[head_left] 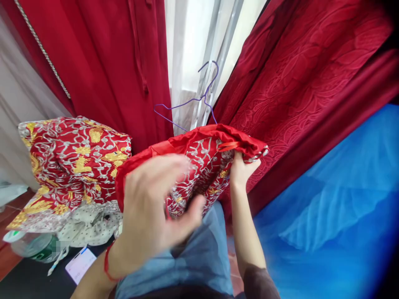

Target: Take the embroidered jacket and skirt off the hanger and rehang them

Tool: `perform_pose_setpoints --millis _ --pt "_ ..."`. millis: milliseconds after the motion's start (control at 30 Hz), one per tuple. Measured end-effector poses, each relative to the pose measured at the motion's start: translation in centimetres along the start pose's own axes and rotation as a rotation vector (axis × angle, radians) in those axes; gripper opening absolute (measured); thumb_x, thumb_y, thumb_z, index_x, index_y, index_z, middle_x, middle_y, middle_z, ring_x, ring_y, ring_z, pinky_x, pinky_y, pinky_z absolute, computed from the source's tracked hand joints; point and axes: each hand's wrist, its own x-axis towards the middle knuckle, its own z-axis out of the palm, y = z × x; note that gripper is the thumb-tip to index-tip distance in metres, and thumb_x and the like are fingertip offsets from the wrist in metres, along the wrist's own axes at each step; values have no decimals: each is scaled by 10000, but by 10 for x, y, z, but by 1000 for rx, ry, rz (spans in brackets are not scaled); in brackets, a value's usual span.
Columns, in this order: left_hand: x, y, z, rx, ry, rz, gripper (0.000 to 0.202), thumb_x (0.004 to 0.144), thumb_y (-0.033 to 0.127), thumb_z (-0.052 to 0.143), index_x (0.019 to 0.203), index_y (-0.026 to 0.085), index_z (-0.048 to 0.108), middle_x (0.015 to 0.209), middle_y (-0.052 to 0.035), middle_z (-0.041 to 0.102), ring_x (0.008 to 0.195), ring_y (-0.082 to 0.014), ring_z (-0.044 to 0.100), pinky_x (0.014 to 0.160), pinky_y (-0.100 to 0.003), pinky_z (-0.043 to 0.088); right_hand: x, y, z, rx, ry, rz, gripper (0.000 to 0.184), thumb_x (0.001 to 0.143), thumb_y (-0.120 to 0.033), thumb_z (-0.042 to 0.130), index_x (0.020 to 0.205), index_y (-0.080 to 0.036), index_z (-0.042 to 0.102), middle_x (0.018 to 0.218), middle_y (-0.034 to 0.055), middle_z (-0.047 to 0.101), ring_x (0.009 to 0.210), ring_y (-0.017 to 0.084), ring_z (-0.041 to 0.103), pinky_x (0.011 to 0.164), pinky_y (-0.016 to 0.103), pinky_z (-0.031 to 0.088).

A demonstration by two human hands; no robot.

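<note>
A red garment embroidered in silver and gold (199, 151) is held up in front of me, its plain red satin edge along the top and a small ribbon loop near the right. My right hand (241, 170) grips it just below that edge at the right end. On the left, my left hand (152, 203), blurred and with a red string at the wrist, is in front of the garment with thumb and fingers apart. A purple wire hanger (204, 97) rises behind the satin edge; its lower part is hidden.
Another embroidered red piece (84, 162) lies at the left above a dotted cloth (90, 226). Near it are a clear plastic jar (35, 247) and a phone (81, 265) on a dark surface. Red curtains (109, 54) hang behind; blue fabric (336, 199) is at the right.
</note>
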Motion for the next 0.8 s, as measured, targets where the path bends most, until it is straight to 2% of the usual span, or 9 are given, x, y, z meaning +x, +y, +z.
perform_pose_setpoints --millis 67,133,233,300,400,467,633,700,800 --pt "3 -30 19 172 50 -110 766 810 598 654 1411 156 480 1388 -197 566 1351 -377 477 1142 -563 339 -4 5 -12 -29 5 21 257 734 -380 647 691 -242 434 622 -43 494 574 116 435 549 272 431" --pt "-3 -66 35 320 -37 -248 753 857 655 561 1340 79 526 1303 -249 612 1304 -410 506 1117 -568 316 -9 12 -24 -53 -3 64 241 715 -369 637 683 -247 432 613 -40 496 558 123 440 526 275 428" --pt "-4 -109 52 315 -503 -348 464 963 572 431 895 188 682 847 -100 735 884 -286 685 854 -365 440 -12 19 -35 -116 -91 77 201 716 -349 626 673 -232 468 589 -43 493 536 121 433 517 274 429" --pt "5 -121 63 307 -633 -344 470 995 525 396 765 209 658 763 -71 728 774 -242 688 690 -297 384 -11 19 -38 -200 -173 -5 200 731 -336 651 855 -195 585 713 -14 593 600 138 515 592 288 487" --pt "26 -120 82 446 -552 -299 456 1009 522 387 839 217 680 792 -94 744 785 -255 703 607 -295 289 -5 18 -41 -385 -339 -255 632 777 -297 673 1369 -212 468 1135 88 654 850 192 642 743 317 544" --pt "37 -116 94 517 -526 -258 462 1020 521 370 888 217 693 806 -104 750 803 -268 715 586 -298 253 -2 20 -43 -572 -508 -482 636 850 -241 605 1456 -234 415 1320 146 586 1029 234 634 814 343 543" --pt "56 -122 105 570 -595 -119 536 1015 583 334 984 204 712 872 -141 764 870 -306 731 579 -303 267 10 36 -57 -974 -786 -863 234 924 -165 500 1083 -164 672 1255 210 625 1157 319 554 876 430 488" --pt "66 -134 101 591 -664 -64 628 947 706 374 1020 184 714 865 -172 758 884 -345 727 605 -309 322 22 38 -66 -919 -842 -850 179 938 -182 494 958 -167 671 1231 203 642 1183 319 547 898 439 476" --pt "85 -160 99 611 -807 4 695 834 791 488 977 154 727 885 -214 747 901 -390 718 668 -344 407 45 26 -79 -546 -904 -681 164 950 -245 509 854 -204 636 1138 146 680 1178 299 575 953 472 477"
